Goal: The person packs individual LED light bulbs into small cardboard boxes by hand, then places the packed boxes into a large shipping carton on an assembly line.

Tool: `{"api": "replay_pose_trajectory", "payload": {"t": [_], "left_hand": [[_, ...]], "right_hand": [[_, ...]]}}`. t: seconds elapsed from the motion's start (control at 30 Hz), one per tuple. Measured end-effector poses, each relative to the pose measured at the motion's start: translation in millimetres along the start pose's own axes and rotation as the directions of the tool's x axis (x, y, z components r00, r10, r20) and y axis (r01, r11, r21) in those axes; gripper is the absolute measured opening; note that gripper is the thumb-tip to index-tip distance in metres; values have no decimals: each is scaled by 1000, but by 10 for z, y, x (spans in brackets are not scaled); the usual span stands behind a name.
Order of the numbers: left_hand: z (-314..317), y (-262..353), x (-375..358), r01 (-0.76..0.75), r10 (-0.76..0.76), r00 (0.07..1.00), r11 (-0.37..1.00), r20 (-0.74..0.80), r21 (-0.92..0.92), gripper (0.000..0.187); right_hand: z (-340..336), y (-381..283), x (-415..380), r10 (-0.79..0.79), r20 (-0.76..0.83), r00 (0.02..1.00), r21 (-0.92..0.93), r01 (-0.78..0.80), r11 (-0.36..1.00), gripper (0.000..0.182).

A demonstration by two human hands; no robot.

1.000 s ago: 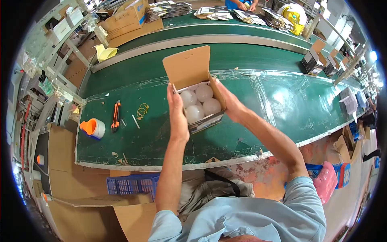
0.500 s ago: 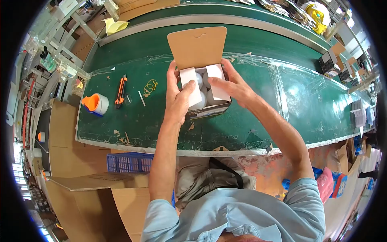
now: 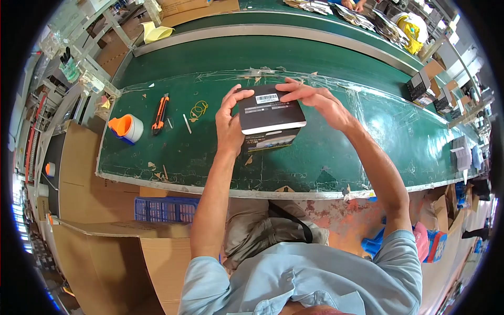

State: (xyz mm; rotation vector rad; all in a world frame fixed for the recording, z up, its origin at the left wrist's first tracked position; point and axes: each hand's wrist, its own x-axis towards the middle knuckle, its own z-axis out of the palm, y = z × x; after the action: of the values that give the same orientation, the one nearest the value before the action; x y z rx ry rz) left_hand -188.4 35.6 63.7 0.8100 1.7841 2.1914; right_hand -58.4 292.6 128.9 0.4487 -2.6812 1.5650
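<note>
A small black carton [image 3: 270, 116] stands on the green workbench, its lid folded down over the top. The lid bears a white barcode label and a pale front edge. The bulbs inside are hidden by the lid. My left hand [image 3: 229, 123] holds the carton's left side, with a finger over the lid's far left corner. At the far right corner, my right hand [image 3: 320, 103] has its fingers stretched out, touching the lid.
To the left lie an orange cutter [image 3: 160, 114], a yellow rubber band [image 3: 199, 108] and a tape roll [image 3: 135, 129]. More cartons [image 3: 420, 86] stand at right. A large cardboard box [image 3: 105, 257] sits below. Across the bench are a person's hands [image 3: 353, 4].
The carton's lid has swung down from upright toward me, covering the white flaps and bulbs. My right hand has shifted from the flap to the lid's far right corner.
</note>
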Motion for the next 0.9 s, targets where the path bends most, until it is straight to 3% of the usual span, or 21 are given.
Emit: {"api": "replay_pose_trajectory", "payload": {"t": [0.03, 0.13, 0.2, 0.23, 0.3, 0.37, 0.4, 0.47, 0.57, 0.63, 0.7, 0.73, 0.8, 0.83, 0.9], "left_hand": [[-3, 14, -10, -4, 4, 1000, 1000, -4, -1, 35], [-6, 87, -92, -52, 51, 999, 992, 9, 118, 45], [42, 129, -296, 49, -46, 996, 998, -79, 39, 69], [82, 147, -419, 50, -46, 996, 998, -82, 43, 69], [218, 180, -630, 71, -85, 989, 990, -120, -120, 90], [292, 76, -689, 19, -37, 989, 991, -143, -129, 93], [319, 83, -685, 71, -105, 984, 971, -142, -229, 98], [283, 168, -665, 167, -198, 979, 921, -51, -353, 112], [309, 363, -748, 204, -200, 979, 942, 45, -266, 119], [265, 249, -758, 224, -206, 974, 922, 90, -316, 126], [255, 184, -776, 23, -15, 999, 986, 46, -168, 122], [223, 154, -802, 26, -18, 999, 985, 49, -172, 122], [96, 130, -824, -285, 288, 957, 926, 25, 249, 103], [16, 122, -803, -283, 286, 958, 926, 25, 250, 103], [-91, 194, -734, -434, 440, 881, 604, 175, 668, 82]], "right_hand": [[51, -95, 2, -3, 3, 1000, -3, 3, 1000, 56], [327, -306, 91, 130, -80, 988, -281, -147, 948, 80], [311, -294, 121, 115, -71, 991, -318, -131, 939, 82], [317, -277, 136, 107, -61, 992, -349, -122, 929, 85], [327, -216, 165, 88, -51, 995, -356, -100, 929, 87], [342, -198, 164, 78, -37, 996, -369, -86, 926, 88], [349, -213, 169, 81, -34, 996, -390, -87, 917, 90], [330, -240, 178, 82, -31, 996, -411, -87, 907, 91], [303, -297, 190, 93, 24, 995, -451, -72, 890, 89], [303, -336, 192, 107, 51, 993, -479, -70, 875, 90], [345, -385, 189, 55, 34, 998, -562, -27, 827, 90], [370, -401, 179, 0, 22, 1000, -638, 14, 770, 91], [387, -396, 170, -47, 8, 999, -667, 41, 744, 88], [399, -382, 174, -99, 4, 995, -692, 74, 718, 85], [431, -354, 156, -145, -12, 989, -706, 94, 702, 81]]}}
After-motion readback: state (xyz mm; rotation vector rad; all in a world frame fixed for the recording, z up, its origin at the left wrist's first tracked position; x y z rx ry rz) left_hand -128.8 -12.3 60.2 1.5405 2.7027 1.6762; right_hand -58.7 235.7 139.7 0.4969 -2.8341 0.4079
